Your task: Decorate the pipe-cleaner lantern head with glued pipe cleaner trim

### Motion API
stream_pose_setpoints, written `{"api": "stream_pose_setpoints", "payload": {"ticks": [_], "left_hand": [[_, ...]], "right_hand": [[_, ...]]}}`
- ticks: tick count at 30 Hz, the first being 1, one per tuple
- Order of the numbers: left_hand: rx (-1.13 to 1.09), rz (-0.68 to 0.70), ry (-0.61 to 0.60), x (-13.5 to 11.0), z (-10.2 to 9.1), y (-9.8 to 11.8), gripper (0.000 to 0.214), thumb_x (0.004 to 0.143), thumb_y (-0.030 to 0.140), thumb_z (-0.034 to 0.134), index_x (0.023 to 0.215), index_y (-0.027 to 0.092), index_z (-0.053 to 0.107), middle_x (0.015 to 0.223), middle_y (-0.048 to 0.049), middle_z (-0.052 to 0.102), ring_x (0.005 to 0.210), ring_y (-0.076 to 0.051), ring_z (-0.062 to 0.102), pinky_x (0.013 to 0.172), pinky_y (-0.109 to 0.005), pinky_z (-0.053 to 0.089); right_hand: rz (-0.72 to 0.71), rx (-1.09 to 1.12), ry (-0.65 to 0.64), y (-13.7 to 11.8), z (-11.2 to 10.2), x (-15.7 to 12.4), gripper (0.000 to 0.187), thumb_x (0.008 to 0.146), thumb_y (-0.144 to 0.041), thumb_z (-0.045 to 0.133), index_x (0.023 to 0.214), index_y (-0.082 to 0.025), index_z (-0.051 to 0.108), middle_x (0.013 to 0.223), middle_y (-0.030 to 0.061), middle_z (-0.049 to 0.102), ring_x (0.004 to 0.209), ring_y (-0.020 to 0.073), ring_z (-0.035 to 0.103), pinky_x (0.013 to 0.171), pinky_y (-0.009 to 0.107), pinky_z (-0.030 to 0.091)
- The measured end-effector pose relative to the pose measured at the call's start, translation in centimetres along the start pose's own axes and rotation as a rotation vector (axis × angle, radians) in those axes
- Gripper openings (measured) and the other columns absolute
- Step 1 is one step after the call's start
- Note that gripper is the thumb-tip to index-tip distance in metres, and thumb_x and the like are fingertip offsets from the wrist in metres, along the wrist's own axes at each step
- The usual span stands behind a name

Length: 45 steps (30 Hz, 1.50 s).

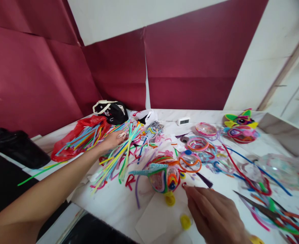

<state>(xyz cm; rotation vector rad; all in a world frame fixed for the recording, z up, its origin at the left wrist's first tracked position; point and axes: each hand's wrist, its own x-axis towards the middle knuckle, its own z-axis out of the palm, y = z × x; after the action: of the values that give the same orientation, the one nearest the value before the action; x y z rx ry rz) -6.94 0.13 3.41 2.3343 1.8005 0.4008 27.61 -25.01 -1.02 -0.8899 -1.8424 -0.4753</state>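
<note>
My left hand (114, 139) reaches out to the heap of colourful pipe cleaners (125, 152). Its fingertips are partly lost among the stems, so their grip is unclear. Low on the right, the thumb and fingers of my right hand (211, 211) are pinched together on a small red pipe cleaner piece (184, 185). Just left of that hand sits a fish-like pipe cleaner figure (162, 176) with a light blue tail and an orange and blue eye. Yellow coils (185, 222) lie close by, one under the figure and one beside my right hand.
A red plastic bag (62, 149) of pipe cleaners and a black bottle (19, 147) are at left. Clear round shells with pipe cleaner rims (197, 144) stand right of centre. Scissors (263, 210) point inward at lower right. A finished-looking figure (242, 127) sits at the back right.
</note>
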Motion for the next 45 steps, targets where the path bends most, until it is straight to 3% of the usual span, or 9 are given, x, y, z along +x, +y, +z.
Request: {"api": "stream_pose_setpoints", "payload": {"ticks": [5, 10, 15, 21, 25, 30, 36, 45], "left_hand": [[0.053, -0.031, 0.057, 0.5, 0.0, -0.4, 0.056, 0.080, 0.039, 0.053, 0.131, 0.017, 0.063, 0.115, -0.0097, 0.074, 0.103, -0.029, 0.069, 0.087, -0.035, 0.052], [0.100, 0.015, 0.132, 0.2, -0.2, -0.5, 0.059, 0.085, 0.030, 0.048, 0.143, 0.017, 0.051, 0.127, -0.0121, 0.066, 0.107, -0.026, 0.067, 0.094, -0.035, 0.052], [0.205, 0.100, 0.151, -0.3, -0.3, 0.4, 0.041, 0.089, 0.029, 0.043, 0.118, 0.020, 0.069, 0.129, -0.0115, 0.062, 0.115, -0.027, 0.061, 0.103, -0.037, 0.047], [0.342, 0.012, -0.009, 0.3, 0.7, 1.9, 0.037, 0.088, 0.046, 0.048, 0.093, 0.021, 0.076, 0.093, -0.0107, 0.075, 0.088, -0.028, 0.069, 0.080, -0.036, 0.051], [0.421, -0.043, -0.047, 0.7, 1.5, 2.8, 0.045, 0.087, 0.052, 0.048, 0.090, 0.018, 0.077, 0.112, -0.0172, 0.073, 0.100, -0.034, 0.069, 0.081, -0.038, 0.051], [0.426, -0.093, -0.107, 1.2, 2.2, 2.9, 0.043, 0.078, 0.056, 0.058, 0.086, 0.019, 0.077, 0.098, -0.0166, 0.075, 0.092, -0.033, 0.070, 0.074, -0.035, 0.051], [0.344, -0.088, -0.079, 2.0, 1.5, 1.9, 0.035, 0.077, 0.054, 0.056, 0.078, 0.023, 0.074, 0.083, -0.0059, 0.074, 0.083, -0.026, 0.068, 0.069, -0.029, 0.046], [0.200, -0.098, 0.045, 2.5, -1.0, 1.5, 0.047, 0.077, 0.065, 0.051, 0.068, 0.021, 0.062, 0.074, -0.0051, 0.066, 0.078, -0.025, 0.062, 0.065, -0.030, 0.040]], "right_hand": [[0.000, 0.017, -0.002, -0.1, 0.0, 0.1, 0.015, 0.093, -0.004, 0.056, 0.102, -0.010, 0.066, 0.078, 0.0071, 0.076, 0.063, 0.0136, 0.071, 0.060, 0.023, 0.057], [0.002, 0.012, 0.000, -0.1, -0.1, 0.2, 0.016, 0.092, -0.004, 0.056, 0.103, -0.010, 0.066, 0.077, 0.0070, 0.076, 0.064, 0.0134, 0.072, 0.061, 0.023, 0.057], [-0.006, 0.001, 0.014, -0.2, -0.1, 0.2, 0.017, 0.092, -0.004, 0.056, 0.103, -0.010, 0.066, 0.078, 0.0073, 0.076, 0.063, 0.0138, 0.071, 0.060, 0.024, 0.057], [-0.004, -0.012, 0.012, 0.0, 0.1, -0.2, 0.015, 0.093, -0.005, 0.056, 0.101, -0.010, 0.067, 0.078, 0.0077, 0.076, 0.064, 0.0146, 0.072, 0.061, 0.025, 0.057], [0.005, 0.005, -0.032, 0.2, 0.0, -0.6, 0.018, 0.092, -0.005, 0.059, 0.107, -0.010, 0.066, 0.083, 0.0080, 0.077, 0.070, 0.0145, 0.073, 0.065, 0.025, 0.057], [0.002, -0.009, -0.026, 0.1, -0.2, -0.5, 0.018, 0.091, -0.005, 0.059, 0.107, -0.009, 0.066, 0.083, 0.0089, 0.077, 0.068, 0.0151, 0.073, 0.065, 0.026, 0.057], [-0.011, -0.005, -0.044, 0.2, -0.2, -0.5, 0.019, 0.092, -0.006, 0.060, 0.109, -0.009, 0.066, 0.083, 0.0084, 0.077, 0.069, 0.0145, 0.072, 0.064, 0.026, 0.058], [0.020, 0.011, -0.024, 0.1, 0.3, -0.6, 0.016, 0.093, -0.006, 0.059, 0.107, -0.010, 0.066, 0.083, 0.0083, 0.077, 0.071, 0.0151, 0.073, 0.063, 0.026, 0.055]]}}
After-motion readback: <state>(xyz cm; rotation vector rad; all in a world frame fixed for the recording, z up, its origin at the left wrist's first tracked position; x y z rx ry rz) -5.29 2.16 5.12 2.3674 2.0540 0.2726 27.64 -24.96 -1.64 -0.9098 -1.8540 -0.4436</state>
